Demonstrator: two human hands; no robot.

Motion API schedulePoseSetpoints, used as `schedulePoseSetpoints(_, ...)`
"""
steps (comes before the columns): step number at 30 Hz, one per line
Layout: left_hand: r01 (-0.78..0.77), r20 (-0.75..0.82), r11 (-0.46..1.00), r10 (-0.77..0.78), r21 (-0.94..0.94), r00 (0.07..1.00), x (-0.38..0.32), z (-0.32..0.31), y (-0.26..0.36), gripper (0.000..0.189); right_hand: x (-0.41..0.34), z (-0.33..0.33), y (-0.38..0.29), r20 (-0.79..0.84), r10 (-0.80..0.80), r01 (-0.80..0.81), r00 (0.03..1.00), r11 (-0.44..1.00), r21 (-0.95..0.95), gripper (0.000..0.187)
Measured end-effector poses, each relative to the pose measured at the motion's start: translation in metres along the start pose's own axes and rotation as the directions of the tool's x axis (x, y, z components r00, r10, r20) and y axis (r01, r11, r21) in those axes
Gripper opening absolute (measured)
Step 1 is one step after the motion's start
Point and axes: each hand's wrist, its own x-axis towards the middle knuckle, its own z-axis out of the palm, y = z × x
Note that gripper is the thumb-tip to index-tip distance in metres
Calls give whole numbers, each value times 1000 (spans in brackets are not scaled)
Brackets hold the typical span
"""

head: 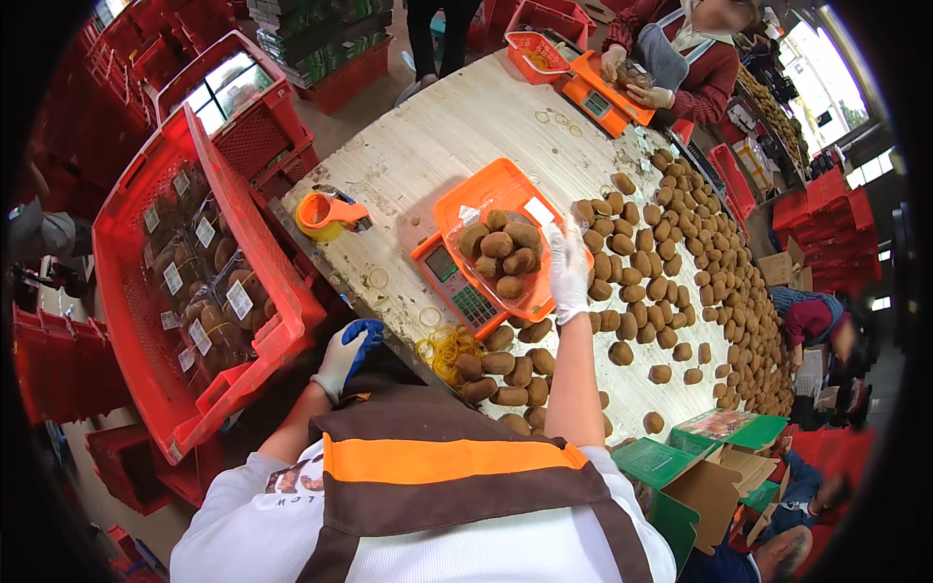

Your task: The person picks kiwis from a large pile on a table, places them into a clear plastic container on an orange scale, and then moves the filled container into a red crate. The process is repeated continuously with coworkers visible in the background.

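Note:
An orange digital weighing scale (453, 280) stands on the table before me, its keypad and display facing my body. On its pan lies a clear plastic container (466, 246) heaped with several kiwifruit (497, 245). My right hand (571, 271), in a white glove, is at the pan's right edge, beside a white label; whether its fingers grip anything is not clear. My left hand (348, 357), in a white glove with blue on the fingers, hangs off the table's near edge with its fingers curled; nothing shows in it. Yellow rubber bands (446, 351) lie just below the scale.
A red crate (211, 182) of packed, labelled kiwifruit stands at left. An orange tape dispenser (332, 213) is near the table's left edge. Loose kiwifruit (729, 291) cover the right side. Green cardboard boxes (678, 474) lie lower right. A co-worker (700, 65) handles a pack at another scale.

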Motion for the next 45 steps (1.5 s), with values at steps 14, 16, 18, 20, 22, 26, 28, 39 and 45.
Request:
schedulePoseSetpoints(14, -91, -73, 993, 86, -75, 994, 72, 27, 66, 26, -99, -117, 113, -50, 728, -436, 684, 463, 772, 73)
schedulePoseSetpoints(16, -79, -60, 992, 73, -102, 996, 85, 48, 81, 28, -77, -99, 97, 41, 699, -454, 714, 418, 787, 72)
schedulePoseSetpoints(18, -83, -37, 987, 79, -138, 996, 100, 67, 87, 28, -52, -76, 88, 162, 663, -482, 731, 334, 810, 73)
schedulePoseSetpoints(20, -69, -2, 985, 70, -158, 998, 118, 86, 88, 27, -28, -52, 85, 257, 620, -512, 742, 275, 814, 74)
schedulePoseSetpoints(22, -29, 10, 989, 31, -145, 999, 130, 104, 88, 25, -1, -25, 76, 340, 621, -547, 706, 173, 819, 77)
schedulePoseSetpoints(26, -30, -23, 997, 28, -71, 999, 164, 131, 78, 33, 31, -1, 43, 373, 494, -458, 785, 57, 887, 85)
schedulePoseSetpoints(28, 124, 45, 988, -121, -95, 992, 158, 141, 97, 48, 12, -15, 7, 301, 309, -404, 902, 358, 842, 67)
schedulePoseSetpoints(39, -103, -110, 922, 154, 373, 982, 155, 147, 92, 24, -99, 9, -7, -85, 314, -295, 946, 938, 180, 50)
schedulePoseSetpoints(45, -57, -161, 944, 115, 324, 980, 168, 133, 75, 19, -109, 12, -5, 583, 463, -740, 668, 327, 589, 33)
